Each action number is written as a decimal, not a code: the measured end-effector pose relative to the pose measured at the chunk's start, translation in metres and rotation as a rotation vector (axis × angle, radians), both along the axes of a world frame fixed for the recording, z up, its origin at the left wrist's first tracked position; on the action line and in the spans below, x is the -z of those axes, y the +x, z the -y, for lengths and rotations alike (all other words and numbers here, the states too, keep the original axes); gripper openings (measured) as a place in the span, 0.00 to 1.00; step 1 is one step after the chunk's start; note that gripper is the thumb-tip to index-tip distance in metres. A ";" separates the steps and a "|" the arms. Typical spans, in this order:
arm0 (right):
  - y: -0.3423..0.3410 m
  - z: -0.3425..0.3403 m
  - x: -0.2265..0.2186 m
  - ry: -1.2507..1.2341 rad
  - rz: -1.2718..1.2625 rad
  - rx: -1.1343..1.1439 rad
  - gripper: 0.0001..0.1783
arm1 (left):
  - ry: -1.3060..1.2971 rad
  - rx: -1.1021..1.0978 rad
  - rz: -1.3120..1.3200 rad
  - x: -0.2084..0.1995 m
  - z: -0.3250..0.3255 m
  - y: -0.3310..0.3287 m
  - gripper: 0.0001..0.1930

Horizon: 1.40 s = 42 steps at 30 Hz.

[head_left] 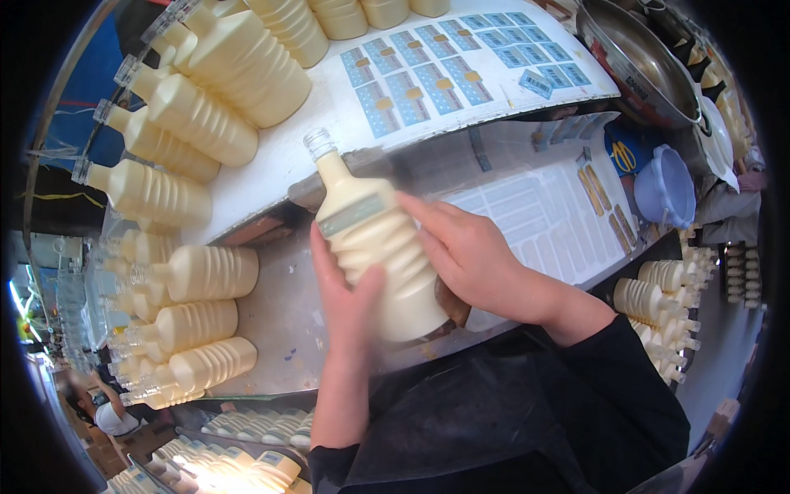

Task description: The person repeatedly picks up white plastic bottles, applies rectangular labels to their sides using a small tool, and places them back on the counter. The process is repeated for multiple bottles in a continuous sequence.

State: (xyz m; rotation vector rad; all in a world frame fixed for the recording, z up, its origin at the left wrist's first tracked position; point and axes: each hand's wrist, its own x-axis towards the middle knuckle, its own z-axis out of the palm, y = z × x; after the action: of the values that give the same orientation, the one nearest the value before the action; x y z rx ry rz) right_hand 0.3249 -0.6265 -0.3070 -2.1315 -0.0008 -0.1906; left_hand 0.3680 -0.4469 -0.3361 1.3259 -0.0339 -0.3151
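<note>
White table (325, 103) with blue labels (429, 89); left hand (344, 298) grips cream bottle (407, 292), right hand (471, 249) against it, closure unclear; likely light, slick, slightly springy, best held at ribbed middle

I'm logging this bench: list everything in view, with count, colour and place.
Held bottle: one, cream, centre
Strip label: one, greyish, across held bottle
Nearby bottles: many, cream, left side
Distant bottles: many, cream, right and lower left
Large labels: about nine, blue and tan, white tabletop
Small labels: about twelve, blue, beside them
Lower surface: one, greyish, centre
Backing sheet: one, pale, right of centre
Basin: one, silver, upper right
Bucket: one, lavender, right
Looped item: one, blue and yellow, beside bucket
Co-worker: one, white top, lower left
Clothing: one person's, black, lower centre
Left fingers: one hand's, bare, held bottle's left
Right fingers: one hand's, bare, held bottle's right
</note>
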 end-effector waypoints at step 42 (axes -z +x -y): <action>0.010 0.001 0.018 0.378 -0.170 0.141 0.24 | 0.192 0.024 0.164 -0.004 -0.011 -0.003 0.50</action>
State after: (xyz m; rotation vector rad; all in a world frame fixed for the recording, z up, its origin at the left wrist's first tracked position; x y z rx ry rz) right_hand 0.3344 -0.6273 -0.3255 -1.7643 0.2660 -0.0826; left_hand 0.3655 -0.4364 -0.3320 1.5411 -0.1613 -0.2334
